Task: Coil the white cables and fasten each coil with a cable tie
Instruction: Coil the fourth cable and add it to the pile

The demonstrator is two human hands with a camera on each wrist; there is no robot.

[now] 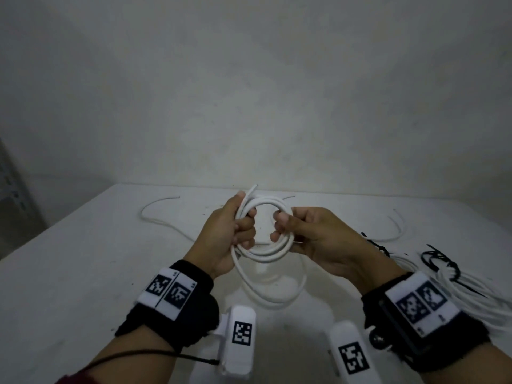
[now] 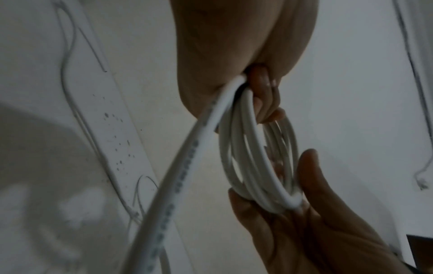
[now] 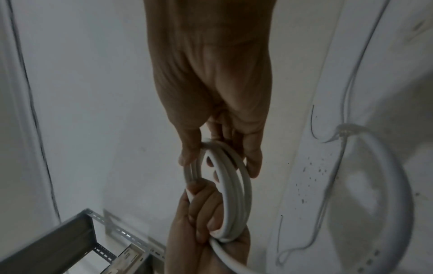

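Note:
A white cable coil (image 1: 266, 231) of several loops hangs above the table between both hands. My left hand (image 1: 235, 231) grips its left side, fingers curled through the ring, with a short cable end (image 1: 250, 191) sticking up past the thumb. My right hand (image 1: 299, 231) pinches the right side between thumb and fingers. A loose length of the same cable (image 1: 271, 289) droops in a wide loop under the hands. The wrist views show the coil (image 2: 257, 163) (image 3: 225, 194) edge-on, held at both ends.
A loose white cable (image 1: 158, 217) lies at the back left of the white table (image 1: 83, 259), another (image 1: 393, 231) at the back right. Black cable ties (image 1: 440, 261) and a bundled white coil (image 1: 476, 295) lie at the right. A metal rack (image 3: 70, 241) stands left.

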